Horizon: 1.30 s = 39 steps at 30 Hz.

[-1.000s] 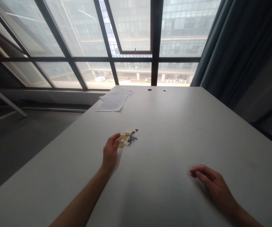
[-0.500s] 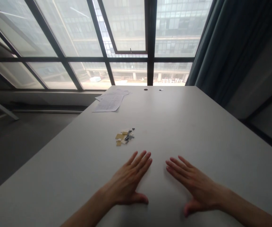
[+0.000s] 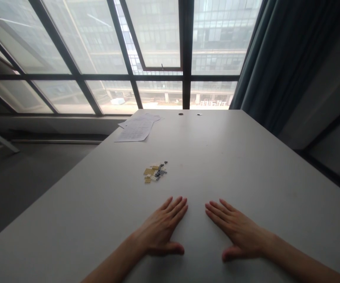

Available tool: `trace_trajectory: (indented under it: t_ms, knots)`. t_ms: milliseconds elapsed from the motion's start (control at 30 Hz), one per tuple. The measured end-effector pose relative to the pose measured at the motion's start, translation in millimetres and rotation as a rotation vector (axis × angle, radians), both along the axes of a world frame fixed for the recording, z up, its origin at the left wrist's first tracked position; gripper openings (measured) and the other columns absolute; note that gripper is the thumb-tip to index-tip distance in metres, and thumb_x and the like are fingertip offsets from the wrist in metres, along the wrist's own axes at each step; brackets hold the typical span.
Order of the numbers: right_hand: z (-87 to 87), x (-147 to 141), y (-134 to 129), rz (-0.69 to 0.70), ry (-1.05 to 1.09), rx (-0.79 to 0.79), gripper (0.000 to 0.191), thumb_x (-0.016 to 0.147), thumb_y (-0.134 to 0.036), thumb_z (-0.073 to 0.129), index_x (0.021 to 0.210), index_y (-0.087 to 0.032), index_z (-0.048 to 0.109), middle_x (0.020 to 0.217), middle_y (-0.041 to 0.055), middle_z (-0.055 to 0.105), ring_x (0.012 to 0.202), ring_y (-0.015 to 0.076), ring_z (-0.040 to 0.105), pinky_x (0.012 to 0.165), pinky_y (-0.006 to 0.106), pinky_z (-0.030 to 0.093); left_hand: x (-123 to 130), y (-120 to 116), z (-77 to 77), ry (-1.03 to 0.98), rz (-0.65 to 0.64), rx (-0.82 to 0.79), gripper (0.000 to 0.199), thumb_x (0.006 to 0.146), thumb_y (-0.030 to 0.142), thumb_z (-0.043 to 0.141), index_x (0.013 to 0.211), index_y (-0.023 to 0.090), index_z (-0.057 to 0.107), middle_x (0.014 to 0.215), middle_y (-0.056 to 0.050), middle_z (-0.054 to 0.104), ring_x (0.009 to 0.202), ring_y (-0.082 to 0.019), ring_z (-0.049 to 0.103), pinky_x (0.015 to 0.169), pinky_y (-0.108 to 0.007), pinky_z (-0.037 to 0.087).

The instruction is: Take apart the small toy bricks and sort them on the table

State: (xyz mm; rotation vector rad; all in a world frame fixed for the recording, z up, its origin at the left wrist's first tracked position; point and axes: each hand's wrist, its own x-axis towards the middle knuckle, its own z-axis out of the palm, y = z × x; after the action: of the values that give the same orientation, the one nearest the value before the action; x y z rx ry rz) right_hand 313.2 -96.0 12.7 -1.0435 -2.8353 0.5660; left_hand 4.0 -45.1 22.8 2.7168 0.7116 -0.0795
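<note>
My left hand lies palm down on the white table, fingers stretched out and thumb apart, holding nothing. Beside it to the right, my right hand is also palm down with its fingers extended and nothing in it. A strip of table separates the two sets of fingertips. Just beyond my left hand's fingertips is a small loose pile of building bricks, in yellow, white, grey and black. Neither hand touches the bricks.
Several printed paper sheets overlap near the table's far left edge. Two small round spots, one dark and one partly white, sit at the far edge. Windows stand behind, and a dark curtain hangs at the right.
Both hands have settled slightly nearer to me and flatter to the table. My right thumb has shifted a little left. The view has tilted slightly; the bricks and papers stay put.
</note>
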Motion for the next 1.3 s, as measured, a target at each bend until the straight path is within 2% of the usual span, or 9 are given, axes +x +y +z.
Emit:
trace_trajectory:
  t_ms: [133,267,367,467,633,733,833,1033,1300]
  knots:
    - [-1.9,-2,-2,-0.052,0.069,0.085,0.078,0.084,-0.06,0.052,0.146,-0.017,0.032,0.148,0.0168,0.037,0.137,0.0333,0.033,0.113,0.056,0.02,-3,3,-8.1,-0.199,0.103,-0.101,0.087,0.078,0.067,0.054,0.147,0.022,0.027,0.153,-0.011,0.027,0.141,-0.032,0.024,0.117,-0.052,0.015]
    - [-10.1,-13,3,-0.162,0.161,0.2,0.039,0.091,-0.041,0.047,0.118,-0.017,0.06,0.122,0.0147,0.061,0.115,0.0287,0.054,0.101,0.048,0.04,-18,19,-19.2,-0.635,0.5,-0.264,0.043,0.09,0.051,0.046,0.117,0.023,0.064,0.12,-0.011,0.065,0.113,-0.027,0.06,0.099,-0.043,0.047]
    - [-15.4,-33,24,-0.212,0.205,0.227,0.035,0.091,-0.039,0.046,0.115,-0.016,0.059,0.113,0.0137,0.063,0.104,0.026,0.057,0.095,0.044,0.043,-38,44,-25.5,-0.794,0.727,-0.083,0.033,0.089,0.045,0.049,0.099,0.02,0.069,0.101,-0.009,0.071,0.098,-0.025,0.065,0.09,-0.041,0.051]
    - [-16.9,-66,63,-0.253,0.186,0.241,0.065,0.088,-0.049,0.05,0.139,-0.011,0.038,0.137,0.0187,0.047,0.124,0.0296,0.044,0.105,0.045,0.035,-59,75,-31.7,-0.711,0.795,0.241,0.042,0.084,0.047,0.055,0.114,0.019,0.061,0.118,-0.012,0.064,0.113,-0.029,0.057,0.099,-0.048,0.044]
    - [-16.6,-128,148,-0.253,0.096,0.245,0.102,0.08,-0.071,0.046,0.148,-0.003,0.014,0.153,0.0249,0.019,0.142,0.0343,0.015,0.114,0.049,0.018,-72,118,-41.1,-0.326,0.743,0.406,0.092,0.072,0.06,0.064,0.142,0.01,0.031,0.146,-0.023,0.035,0.137,-0.037,0.031,0.109,-0.054,0.029]
    - [-16.7,-150,186,-0.201,0.068,0.249,0.111,0.075,-0.08,0.042,0.148,0.0,0.015,0.154,0.0256,0.015,0.143,0.036,0.011,0.115,0.05,0.013,-66,134,-41.8,-0.173,0.697,0.389,0.097,0.074,0.065,0.059,0.143,0.004,0.028,0.147,-0.027,0.031,0.138,-0.038,0.028,0.111,-0.052,0.026]
    - [-16.8,-160,203,-0.146,0.049,0.237,0.112,0.073,-0.083,0.038,0.147,-0.002,0.02,0.153,0.024,0.019,0.143,0.0348,0.015,0.115,0.05,0.013,-57,145,-39.6,-0.107,0.627,0.365,0.091,0.077,0.063,0.055,0.143,0.006,0.029,0.149,-0.024,0.03,0.14,-0.036,0.025,0.113,-0.052,0.023]
    - [-19.4,-150,186,-0.168,0.039,0.243,0.106,0.078,-0.079,0.037,0.149,-0.003,0.016,0.153,0.0217,0.021,0.143,0.0324,0.018,0.115,0.048,0.013,-29,146,-37.8,-0.118,0.526,0.319,0.072,0.088,0.056,0.043,0.144,0.011,0.032,0.149,-0.016,0.034,0.141,-0.032,0.025,0.114,-0.049,0.023]
    - [-25.0,-71,138,-0.306,-0.013,0.248,0.086,0.088,-0.068,0.034,0.149,-0.009,0.021,0.154,0.0167,0.023,0.143,0.0297,0.02,0.116,0.049,0.015,43,126,-36.8,-0.2,0.333,0.215,0.071,0.088,0.055,0.045,0.145,0.015,0.031,0.151,-0.013,0.032,0.142,-0.029,0.023,0.116,-0.047,0.021]
